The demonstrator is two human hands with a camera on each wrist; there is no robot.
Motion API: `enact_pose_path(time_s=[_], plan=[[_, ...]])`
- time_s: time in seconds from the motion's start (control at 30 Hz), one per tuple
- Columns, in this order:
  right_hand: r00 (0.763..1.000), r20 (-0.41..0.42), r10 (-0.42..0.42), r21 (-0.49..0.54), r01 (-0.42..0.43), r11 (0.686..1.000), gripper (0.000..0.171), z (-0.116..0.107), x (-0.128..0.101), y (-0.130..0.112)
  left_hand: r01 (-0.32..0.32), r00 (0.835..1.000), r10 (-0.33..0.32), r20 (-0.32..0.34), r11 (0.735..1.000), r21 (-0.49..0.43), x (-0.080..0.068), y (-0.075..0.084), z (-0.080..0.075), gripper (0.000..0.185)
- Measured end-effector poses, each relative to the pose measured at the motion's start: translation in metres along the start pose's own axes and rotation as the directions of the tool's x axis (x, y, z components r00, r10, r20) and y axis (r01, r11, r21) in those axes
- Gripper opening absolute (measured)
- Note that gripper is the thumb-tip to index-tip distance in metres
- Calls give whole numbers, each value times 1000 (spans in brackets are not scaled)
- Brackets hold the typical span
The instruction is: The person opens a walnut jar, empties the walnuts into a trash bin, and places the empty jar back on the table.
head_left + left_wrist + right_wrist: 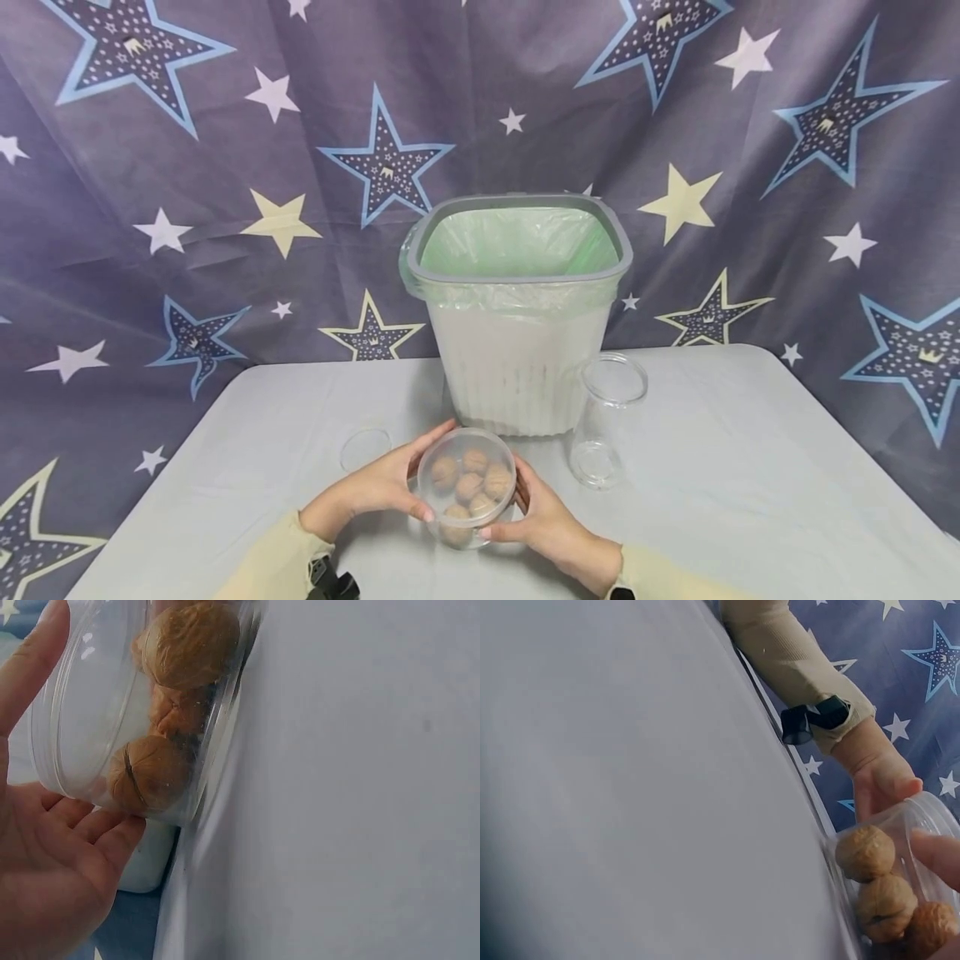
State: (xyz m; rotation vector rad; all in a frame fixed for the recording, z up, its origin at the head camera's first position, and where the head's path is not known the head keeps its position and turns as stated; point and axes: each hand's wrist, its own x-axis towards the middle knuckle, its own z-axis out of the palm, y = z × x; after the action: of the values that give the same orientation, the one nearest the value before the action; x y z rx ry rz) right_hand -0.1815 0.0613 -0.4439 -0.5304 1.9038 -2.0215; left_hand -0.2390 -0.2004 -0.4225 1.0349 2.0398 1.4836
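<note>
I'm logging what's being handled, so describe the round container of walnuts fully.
The round container is short, wide and see-through, apparently plastic, with smooth walls and a ridged rim. At least six brown walnuts show inside. It is upright or nearly so, in front of the bin, its base close to the table; contact there is unclear. The left hand holds one side, the right hand the other, thumbs near the rim. Whether a lid covers it, I cannot tell.

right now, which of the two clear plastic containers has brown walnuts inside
The short, wide clear plastic jar held between the left hand and right hand: brown walnuts show inside. The tall clear plastic jar shows none.
</note>
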Motion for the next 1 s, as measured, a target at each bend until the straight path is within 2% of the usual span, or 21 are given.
enact_pose_path(time_s=[0.3,0.57,0.67,0.8,1.0], plan=[[999,52,10,23,-11,1000,101,-4,1,-3,1,999,1,-42,999,49,0,4,3,113],[998,35,-51,-19,51,998,100,-9,0,-8,-49,992,66,-104,986,158,1,15,5,114],[997,27,-77,-45,78,996,100,-12,0,-13,-68,987,91,-131,983,169,3,20,8,115],[992,-6,-128,-101,127,987,99,-14,-2,-21,-124,974,148,-171,981,147,3,26,13,113],[966,-28,-256,-189,247,950,102,-16,-6,-33,-234,935,258,-241,964,126,6,40,22,110]])
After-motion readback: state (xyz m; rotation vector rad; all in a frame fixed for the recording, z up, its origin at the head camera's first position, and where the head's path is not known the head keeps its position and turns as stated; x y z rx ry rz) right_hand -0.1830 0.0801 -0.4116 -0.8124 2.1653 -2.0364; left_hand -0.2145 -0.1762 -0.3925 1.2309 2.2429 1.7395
